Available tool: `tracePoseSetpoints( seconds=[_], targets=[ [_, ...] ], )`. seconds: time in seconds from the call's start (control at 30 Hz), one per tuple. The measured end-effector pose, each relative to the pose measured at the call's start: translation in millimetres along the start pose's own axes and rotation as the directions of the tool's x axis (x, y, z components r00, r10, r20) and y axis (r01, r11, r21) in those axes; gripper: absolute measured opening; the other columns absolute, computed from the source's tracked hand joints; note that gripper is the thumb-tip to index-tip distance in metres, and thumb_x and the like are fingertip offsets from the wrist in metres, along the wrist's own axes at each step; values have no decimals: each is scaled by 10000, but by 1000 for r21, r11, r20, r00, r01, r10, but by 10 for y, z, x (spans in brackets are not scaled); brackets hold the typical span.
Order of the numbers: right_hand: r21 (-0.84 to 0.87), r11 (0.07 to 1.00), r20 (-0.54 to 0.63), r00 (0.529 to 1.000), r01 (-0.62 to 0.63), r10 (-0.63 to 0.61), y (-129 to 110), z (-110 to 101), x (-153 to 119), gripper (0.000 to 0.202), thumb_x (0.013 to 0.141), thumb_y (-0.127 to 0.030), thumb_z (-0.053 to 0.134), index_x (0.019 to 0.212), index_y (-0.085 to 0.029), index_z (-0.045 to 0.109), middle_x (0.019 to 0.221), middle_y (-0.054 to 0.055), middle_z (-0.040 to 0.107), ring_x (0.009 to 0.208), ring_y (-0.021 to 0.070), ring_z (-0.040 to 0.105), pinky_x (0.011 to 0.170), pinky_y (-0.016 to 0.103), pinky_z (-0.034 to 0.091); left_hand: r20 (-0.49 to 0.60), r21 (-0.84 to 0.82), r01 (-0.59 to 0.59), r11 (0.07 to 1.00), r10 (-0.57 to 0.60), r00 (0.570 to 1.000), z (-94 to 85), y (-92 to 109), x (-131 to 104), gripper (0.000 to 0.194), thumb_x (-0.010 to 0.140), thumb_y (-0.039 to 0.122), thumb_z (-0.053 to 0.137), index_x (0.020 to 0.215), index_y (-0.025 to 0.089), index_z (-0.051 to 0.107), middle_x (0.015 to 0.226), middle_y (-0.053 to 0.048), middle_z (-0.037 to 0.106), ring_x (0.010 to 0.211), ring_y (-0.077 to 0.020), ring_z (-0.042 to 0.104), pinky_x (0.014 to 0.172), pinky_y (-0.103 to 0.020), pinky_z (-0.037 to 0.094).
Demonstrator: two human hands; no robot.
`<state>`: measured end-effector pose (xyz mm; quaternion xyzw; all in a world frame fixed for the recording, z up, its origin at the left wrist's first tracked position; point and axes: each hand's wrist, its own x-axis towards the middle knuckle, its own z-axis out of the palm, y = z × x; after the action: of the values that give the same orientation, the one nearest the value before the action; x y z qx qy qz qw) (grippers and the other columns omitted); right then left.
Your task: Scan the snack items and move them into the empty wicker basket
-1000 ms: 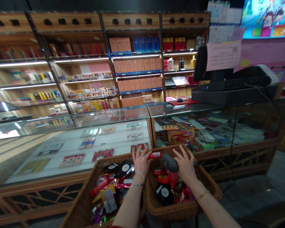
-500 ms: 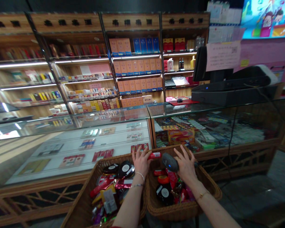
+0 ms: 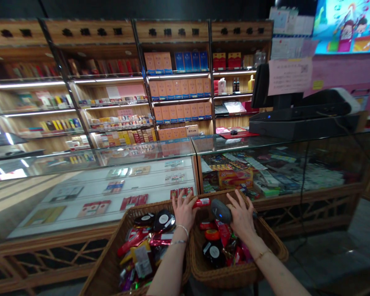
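My left hand (image 3: 185, 211) is over the meeting rims of two wicker baskets, its thumb side at a small red item (image 3: 202, 202) with a white barcode label. My right hand (image 3: 242, 213) is above the right basket (image 3: 228, 276), wrapped round a dark grey scanner (image 3: 221, 211) with a blue light, some fingers stretched toward the back rim. Under the scanner lie red packets, an orange-red round item (image 3: 212, 234) and a black round pack (image 3: 213, 253). Black round packs (image 3: 164, 220), red packets and a yellow packet (image 3: 135, 250) fill the left basket (image 3: 106, 263).
Glass display counters (image 3: 154, 151) stand just behind the baskets. A monitor (image 3: 260, 85) and a dark box (image 3: 302, 125) are on the right counter, with a cable (image 3: 302, 176) hanging down. Shelves (image 3: 180, 76) of boxed goods line the back wall.
The view has shifted very slightly and looks sharper. Both hands, the scanner and the red item keep nearly the same places.
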<state>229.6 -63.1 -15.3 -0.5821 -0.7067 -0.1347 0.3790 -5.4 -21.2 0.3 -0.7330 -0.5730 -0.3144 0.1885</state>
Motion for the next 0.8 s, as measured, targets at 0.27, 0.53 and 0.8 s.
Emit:
tracePoseSetpoints(
  seconds=[0.27,0.53,0.8],
  targets=[
    [-23,1000,-12,1000,-17,17,-4,12,9,286,781,-76,524,908,-245,716,1407,18,607,1456,280,337,1173,558,141,-22,-5,-11,1000,11,1000,-11,4,-4,399,752,361,788,1140,417,713,1377,49,640,1405,-334,422,1207,-670,179],
    [-42,999,-18,1000,-11,10,-14,-30,48,323,768,-63,510,931,-247,719,1418,8,598,1458,279,329,1171,552,138,-33,2,-13,1000,13,999,-59,-3,11,399,744,380,788,1136,413,718,1380,31,640,1411,-341,412,1216,-670,138],
    [-69,998,-26,1000,1,-3,-25,-108,95,346,745,-58,504,937,-247,719,1424,13,593,1460,281,318,1162,551,140,-16,-8,30,1000,-31,999,-161,59,55,375,759,377,773,1130,413,723,1402,36,623,1426,-354,387,1213,-673,110]
  ],
)
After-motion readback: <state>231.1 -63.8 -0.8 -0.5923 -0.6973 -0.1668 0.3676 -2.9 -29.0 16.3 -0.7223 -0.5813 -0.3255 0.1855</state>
